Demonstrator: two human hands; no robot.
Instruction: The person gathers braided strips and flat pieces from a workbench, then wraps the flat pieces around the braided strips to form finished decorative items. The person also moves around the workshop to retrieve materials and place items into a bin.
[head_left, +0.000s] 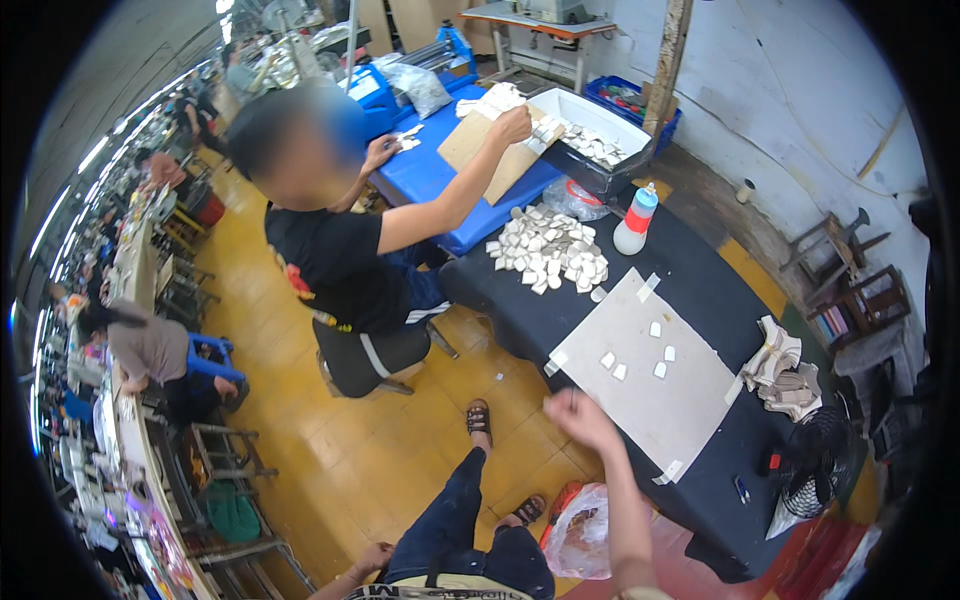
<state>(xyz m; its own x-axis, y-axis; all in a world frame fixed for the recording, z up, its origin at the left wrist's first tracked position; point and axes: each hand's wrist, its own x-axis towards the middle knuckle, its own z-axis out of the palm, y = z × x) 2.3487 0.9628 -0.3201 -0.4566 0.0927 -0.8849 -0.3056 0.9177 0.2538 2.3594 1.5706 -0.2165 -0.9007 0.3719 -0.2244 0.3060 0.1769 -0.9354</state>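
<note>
My right hand (578,417) is raised over the near-left edge of a grey board (650,375) taped to a black-covered table. Its fingers are curled together, and whatever they may hold is too small to make out. Several small white rounded pieces (655,329) lie scattered on the board, apart from my hand. Beyond the board is a large heap of similar white and grey pieces (545,248), with a white-and-red squeeze bottle (636,220) beside it. Low by my thigh is my left hand (376,556), away from the table; its fingers are mostly hidden.
A seated co-worker (340,240) handles white pieces over a brown board (490,160) on a blue table. A white tray (600,110) holds more pieces. At the right stand a black fan (815,465) and stacked beige cut parts (785,370). A plastic bag (580,530) sits by my feet.
</note>
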